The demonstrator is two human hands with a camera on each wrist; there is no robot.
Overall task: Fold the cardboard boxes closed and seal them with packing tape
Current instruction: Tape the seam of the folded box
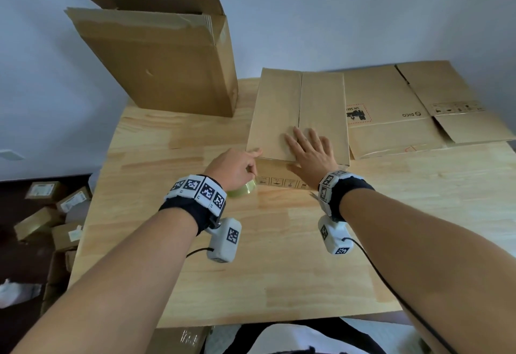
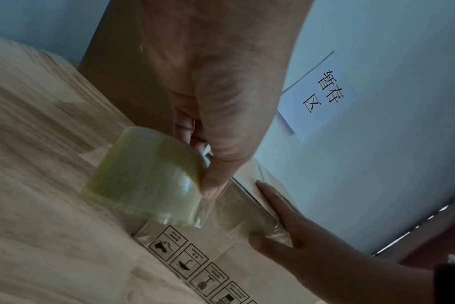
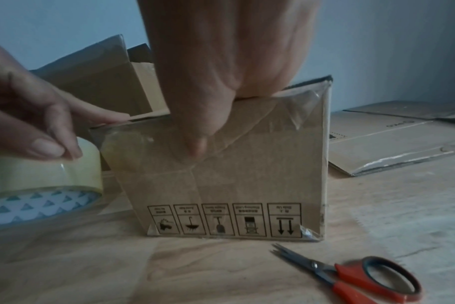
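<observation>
While the left hand (image 1: 234, 167) pinches the tape roll (image 3: 44, 174) beside the box's (image 1: 298, 113) near-left corner — presumably drawing out tape for the seam — the right hand (image 1: 310, 152) lies flat, fingers spread, holding both flaps closed on the table (image 1: 279, 256). Box contents hidden. Scissors (image 3: 356, 275) lie unused before it.

Matt brown cardboard box (image 3: 221, 174), glossy clear plastic tape roll (image 3: 39, 174) (yellowish), pale smooth wooden table (image 1: 279, 256).
</observation>
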